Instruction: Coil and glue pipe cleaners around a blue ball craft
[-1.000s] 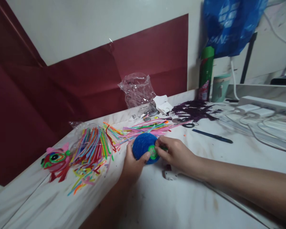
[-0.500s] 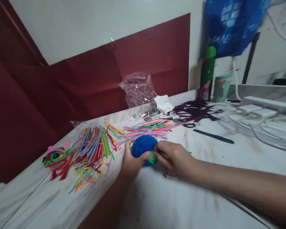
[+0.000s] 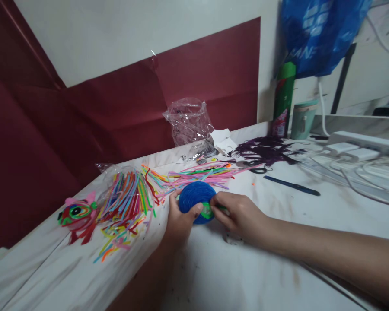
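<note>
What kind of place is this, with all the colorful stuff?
It looks like a craft table, maybe in someone's home. You can see bundled colorful strips, a bright little figure with a big eye, and a left hand holding a round blue piece.

And here's the round piece point(image 3: 193, 195) between my left grip point(image 3: 180, 221) and right grip point(image 3: 241, 211); behind it on the desk point(image 3: 227, 276), strips point(image 3: 197, 176), then a plastic bag point(image 3: 188, 123); figurine point(image 3: 80, 219) far left; right, a tool point(image 3: 291, 185), power strip point(image 3: 371, 142) beyond; behind the tool, a cup point(image 3: 303, 122), the can point(image 3: 284, 97) just left of it.
</note>
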`<act>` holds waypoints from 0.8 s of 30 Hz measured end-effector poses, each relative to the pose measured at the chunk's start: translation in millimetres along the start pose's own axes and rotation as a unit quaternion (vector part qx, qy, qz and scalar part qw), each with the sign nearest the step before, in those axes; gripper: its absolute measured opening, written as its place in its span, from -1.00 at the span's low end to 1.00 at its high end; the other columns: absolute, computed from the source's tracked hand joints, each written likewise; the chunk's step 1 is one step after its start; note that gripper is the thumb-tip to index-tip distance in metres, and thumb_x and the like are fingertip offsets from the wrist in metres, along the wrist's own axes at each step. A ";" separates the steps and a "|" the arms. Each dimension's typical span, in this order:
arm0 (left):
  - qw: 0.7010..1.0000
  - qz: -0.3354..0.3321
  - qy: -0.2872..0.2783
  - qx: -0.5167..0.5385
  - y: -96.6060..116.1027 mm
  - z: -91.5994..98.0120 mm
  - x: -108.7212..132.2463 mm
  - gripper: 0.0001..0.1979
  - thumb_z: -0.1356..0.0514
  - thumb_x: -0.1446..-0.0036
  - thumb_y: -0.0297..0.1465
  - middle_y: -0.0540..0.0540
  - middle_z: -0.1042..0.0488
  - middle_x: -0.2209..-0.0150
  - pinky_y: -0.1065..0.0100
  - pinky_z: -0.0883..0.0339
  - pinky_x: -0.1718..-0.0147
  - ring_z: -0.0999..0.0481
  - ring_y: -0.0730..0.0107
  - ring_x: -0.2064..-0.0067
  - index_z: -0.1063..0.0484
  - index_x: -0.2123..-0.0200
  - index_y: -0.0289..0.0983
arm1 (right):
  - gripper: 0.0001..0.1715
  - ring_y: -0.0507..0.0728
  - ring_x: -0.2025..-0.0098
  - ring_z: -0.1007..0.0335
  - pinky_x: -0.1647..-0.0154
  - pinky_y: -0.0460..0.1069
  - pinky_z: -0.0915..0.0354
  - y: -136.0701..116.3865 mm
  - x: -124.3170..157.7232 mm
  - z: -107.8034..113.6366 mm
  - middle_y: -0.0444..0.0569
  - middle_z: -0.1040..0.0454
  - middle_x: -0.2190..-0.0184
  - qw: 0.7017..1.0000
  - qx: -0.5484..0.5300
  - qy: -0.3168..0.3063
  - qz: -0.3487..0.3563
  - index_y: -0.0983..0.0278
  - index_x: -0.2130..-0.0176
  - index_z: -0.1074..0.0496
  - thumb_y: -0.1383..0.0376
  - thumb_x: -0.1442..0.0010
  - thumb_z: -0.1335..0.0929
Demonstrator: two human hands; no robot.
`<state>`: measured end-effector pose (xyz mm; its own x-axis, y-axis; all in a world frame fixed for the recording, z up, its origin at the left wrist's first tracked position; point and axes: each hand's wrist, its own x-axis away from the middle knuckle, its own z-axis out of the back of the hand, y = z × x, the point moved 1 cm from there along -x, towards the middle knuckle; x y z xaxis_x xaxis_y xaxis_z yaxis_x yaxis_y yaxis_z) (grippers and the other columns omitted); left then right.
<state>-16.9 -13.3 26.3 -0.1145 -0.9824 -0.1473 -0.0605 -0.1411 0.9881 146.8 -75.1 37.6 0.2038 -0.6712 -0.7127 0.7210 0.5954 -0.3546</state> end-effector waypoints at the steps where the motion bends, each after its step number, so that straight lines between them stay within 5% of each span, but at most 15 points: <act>1: 1.000 -0.004 0.000 -0.006 0.2 -0.2 0.1 -0.28 -0.40 0.26 -0.30 -0.10 -0.44 0.19 0.28 -0.38 0.26 -0.49 0.29 0.26 -0.20 -0.01 -0.22 | -0.81 0.04 0.55 -0.29 0.54 -0.11 -0.17 0.0 -0.1 0.6 -0.08 -0.40 0.57 1.000 0.002 0.002 0.002 0.28 0.41 -0.33 0.37 -0.23 -0.22; 6: 1.000 -0.012 -0.001 -0.017 1.0 -0.5 1.2 -0.33 -0.37 0.19 -0.20 -0.14 -0.45 0.16 0.25 -0.38 0.22 -0.50 0.22 0.20 -0.22 0.00 -0.22 | -0.84 0.04 0.54 -0.29 0.52 -0.11 -0.18 1.3 -2.1 3.2 -0.07 -0.41 0.55 1.000 0.014 0.007 0.006 0.28 0.40 -0.33 0.39 -0.20 -0.23; 12: 0.998 0.000 0.008 -0.059 6.6 0.3 1.8 -0.29 -0.40 0.30 -0.33 -0.09 -0.44 0.23 0.29 -0.37 0.31 -0.49 0.28 0.29 -0.21 0.03 -0.24 | -0.84 0.06 0.52 -0.31 0.50 -0.09 -0.19 2.1 -2.0 1.6 -0.06 -0.41 0.54 1.000 0.011 -0.004 0.007 0.28 0.41 -0.33 0.38 -0.20 -0.23; 24: 0.999 0.013 0.024 0.046 0.6 -6.4 5.3 -0.35 -0.36 0.21 -0.30 -0.10 -0.47 0.23 0.23 -0.39 0.24 -0.50 0.27 0.27 -0.23 0.01 -0.23 | -0.88 0.04 0.56 -0.27 0.53 -0.10 -0.18 0.5 -5.0 6.5 -0.09 -0.40 0.56 0.999 -0.024 -0.002 -0.042 0.27 0.41 -0.30 0.40 -0.16 -0.24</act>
<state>-11.3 -19.4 26.3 -0.0706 -0.9906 -0.1175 -0.1490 -0.1060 0.9831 150.5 -74.3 44.9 0.1471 -0.7210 -0.6771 0.7029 0.5578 -0.4413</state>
